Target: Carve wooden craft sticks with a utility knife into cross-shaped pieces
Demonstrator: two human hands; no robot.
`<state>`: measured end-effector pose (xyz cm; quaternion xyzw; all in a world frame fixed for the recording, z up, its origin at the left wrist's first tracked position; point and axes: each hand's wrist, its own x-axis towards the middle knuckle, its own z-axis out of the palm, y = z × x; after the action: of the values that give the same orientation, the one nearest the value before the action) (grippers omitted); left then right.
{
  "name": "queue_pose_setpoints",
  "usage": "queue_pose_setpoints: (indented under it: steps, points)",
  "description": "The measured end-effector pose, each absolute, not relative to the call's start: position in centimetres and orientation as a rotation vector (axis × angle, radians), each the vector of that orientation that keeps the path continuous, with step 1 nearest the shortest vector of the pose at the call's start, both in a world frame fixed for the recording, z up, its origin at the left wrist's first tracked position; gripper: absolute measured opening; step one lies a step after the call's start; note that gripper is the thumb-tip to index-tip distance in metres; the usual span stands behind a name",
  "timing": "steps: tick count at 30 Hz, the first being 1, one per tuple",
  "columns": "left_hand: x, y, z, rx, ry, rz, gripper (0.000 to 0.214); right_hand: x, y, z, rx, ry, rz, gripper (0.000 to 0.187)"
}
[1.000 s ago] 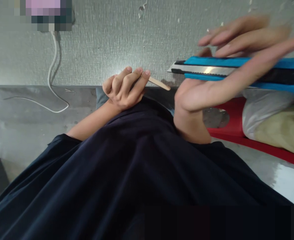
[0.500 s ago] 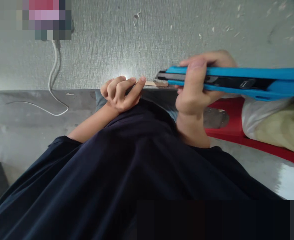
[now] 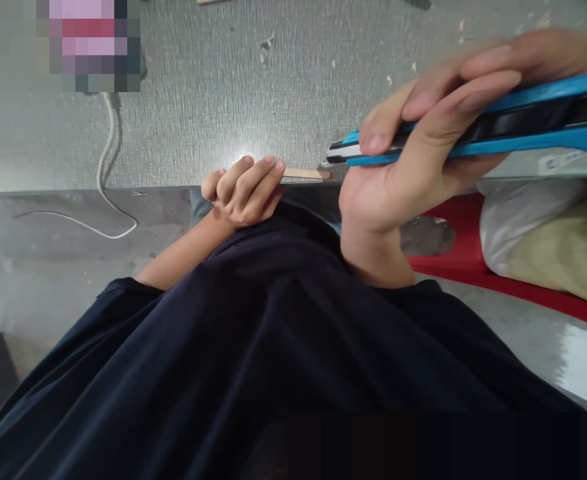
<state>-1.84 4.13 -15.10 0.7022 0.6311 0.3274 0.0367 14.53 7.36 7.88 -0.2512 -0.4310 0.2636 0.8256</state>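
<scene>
Left hand (image 3: 244,191), fingers curled, grasping a thin, flat, pale wooden stick (image 3: 306,174) whose free end projects rightward along the edge of the grey textured table (image 3: 183,127). Right hand (image 3: 423,137) gripping a blue-and-black plastic utility knife (image 3: 538,117), blade just above that free end. Compared with half a second earlier, the blade tip lies farther right and the handle now slants upward to the right.

1 bright glare spot on the tabletop (image 3: 198,113) by the left hand (image 3: 246,193), blur on the right hand (image 3: 423,157)
</scene>
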Motion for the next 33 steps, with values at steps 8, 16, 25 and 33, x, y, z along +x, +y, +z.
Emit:
queue_pose_setpoints:
  steps: [8,16,25,33]
  points:
    - [-2.2,3.9,-16.2,2.138,1.943,0.957,0.052,16.0,6.7,7.9,-0.314,-1.052,0.989,0.061]
    - [-2.1,3.8,-17.9,2.044,2.119,1.059,0.080,16.2,5.4,8.2,-0.411,-1.031,1.195,0.082]
    - [-1.5,4.0,-19.7,2.007,2.110,1.042,0.076,16.4,5.7,7.8,-0.378,-1.043,1.226,0.078]
    - [-1.3,3.5,-17.9,1.928,2.224,1.052,0.070,16.4,5.8,7.7,-0.370,-1.074,1.202,0.082]
